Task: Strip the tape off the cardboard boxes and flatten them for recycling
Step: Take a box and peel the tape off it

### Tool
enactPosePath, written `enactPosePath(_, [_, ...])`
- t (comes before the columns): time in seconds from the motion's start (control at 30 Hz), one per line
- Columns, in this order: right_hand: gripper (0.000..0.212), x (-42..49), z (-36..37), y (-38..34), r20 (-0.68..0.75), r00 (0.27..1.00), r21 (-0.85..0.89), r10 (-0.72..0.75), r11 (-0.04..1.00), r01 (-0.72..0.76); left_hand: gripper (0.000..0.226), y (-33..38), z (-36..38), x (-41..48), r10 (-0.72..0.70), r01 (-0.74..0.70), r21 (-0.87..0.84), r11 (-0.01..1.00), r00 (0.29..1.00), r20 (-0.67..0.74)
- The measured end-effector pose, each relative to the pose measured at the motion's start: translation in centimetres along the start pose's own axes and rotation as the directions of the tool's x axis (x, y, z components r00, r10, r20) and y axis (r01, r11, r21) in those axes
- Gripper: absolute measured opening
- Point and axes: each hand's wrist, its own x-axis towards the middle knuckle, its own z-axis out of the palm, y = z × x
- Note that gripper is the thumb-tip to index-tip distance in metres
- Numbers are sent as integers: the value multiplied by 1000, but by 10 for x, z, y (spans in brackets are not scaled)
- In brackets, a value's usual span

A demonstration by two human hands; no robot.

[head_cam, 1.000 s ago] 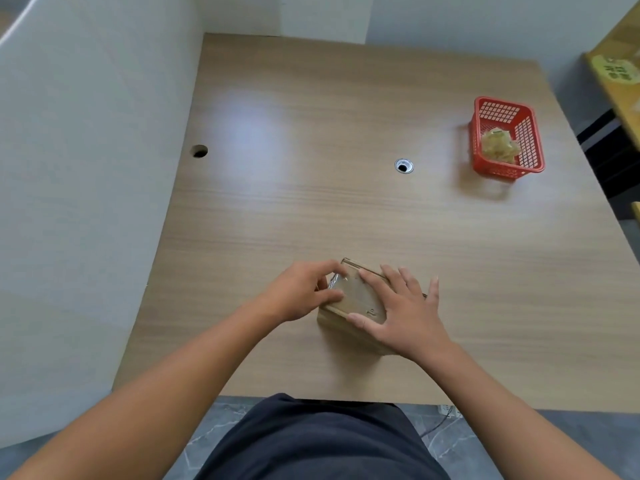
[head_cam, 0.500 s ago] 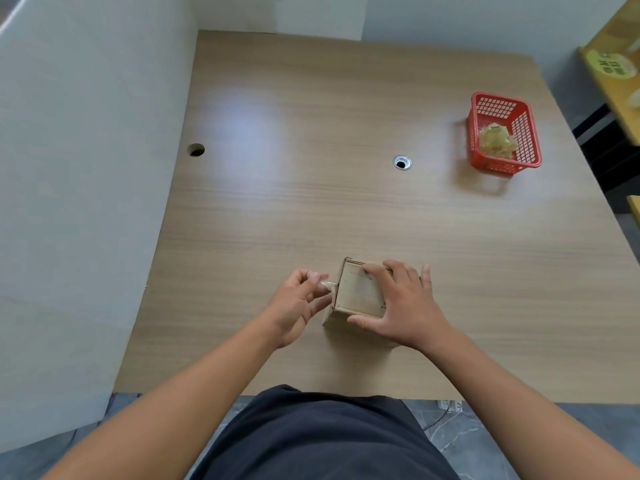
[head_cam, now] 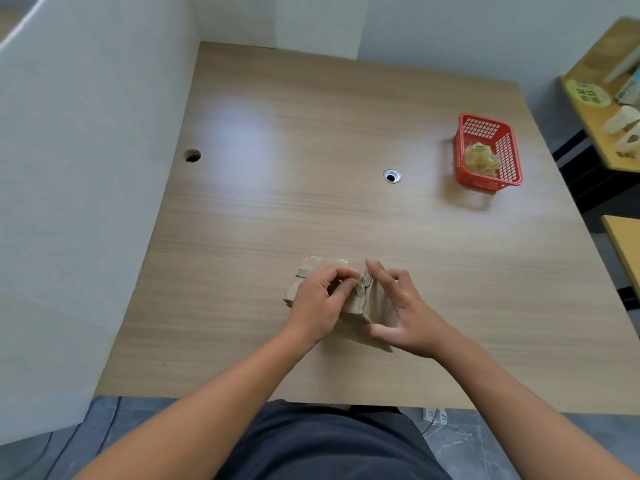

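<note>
Your cardboard box (head_cam: 373, 304) sits on the table (head_cam: 311, 133) near the front edge, about mid-width. Your left hand (head_cam: 317, 299) lies over it with fingers curled, fingertips pinching the clear tape (head_cam: 360, 289) at the raised seam, and it hides much of the top. Your right hand (head_cam: 412, 313) is spread, thumb at the near side, bracing the box's right part. Toward the far right corner stands a red basket (head_cam: 512, 140) holding a tape wad (head_cam: 481, 161). 2 cable holes, 1 central (head_cam: 392, 176) and 1 at the left edge (head_cam: 192, 155), lie well apart from the box.
</note>
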Motion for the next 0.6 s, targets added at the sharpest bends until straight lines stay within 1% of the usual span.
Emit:
enactPosePath(0.07, [93,-4,-4,10,-25,1000,44,-7,999,8,9,5,13,1,53,-55,129,990,998,20])
enactPosePath(0.1, [90,-7,-5,16,-67,998,79,-10,997,15,8,7,20,1,46,-51,137,989,998,42])
enactPosePath(0.17, [84,-15,-4,30,-157,987,149,12,989,12,7,8,35,-1,23,-50,179,983,989,148])
enactPosePath(0.2, [80,-19,-3,39,-186,982,182,31,983,3,6,9,44,-3,25,-74,240,968,979,201])
enactPosePath(0.23, [76,-23,-3,49,-190,981,206,40,978,0,6,8,53,-6,17,-93,302,949,969,246])
enactPosePath(0.27, [73,-28,-3,59,-164,986,224,36,975,2,6,7,62,-9,-3,-96,350,932,962,273])
enactPosePath(0.33, [70,-35,-6,79,-82,997,254,9,967,12,9,9,77,-12,-85,-37,413,910,958,272])
enactPosePath(0.37, [67,-38,-7,87,-53,999,267,-4,964,18,12,11,82,-12,-151,47,388,921,958,243])
enactPosePath(0.4, [63,-40,-7,94,-40,999,273,-18,961,29,14,13,85,-11,-202,130,315,940,957,210])
enactPosePath(0.43, [59,-41,-7,99,-43,998,278,-38,959,48,15,14,87,-9,-229,183,236,954,956,185])
enactPosePath(0.47, [57,-39,-7,103,-55,996,279,-64,957,77,15,16,86,-8,-240,210,178,961,956,170])
enactPosePath(0.57, [54,-28,-9,109,-70,992,240,-105,963,119,14,22,83,-7,-218,191,186,964,966,137])
enactPosePath(0.6, [54,-24,-10,110,-68,992,221,-109,968,121,16,23,83,-8,-234,211,188,959,966,109])
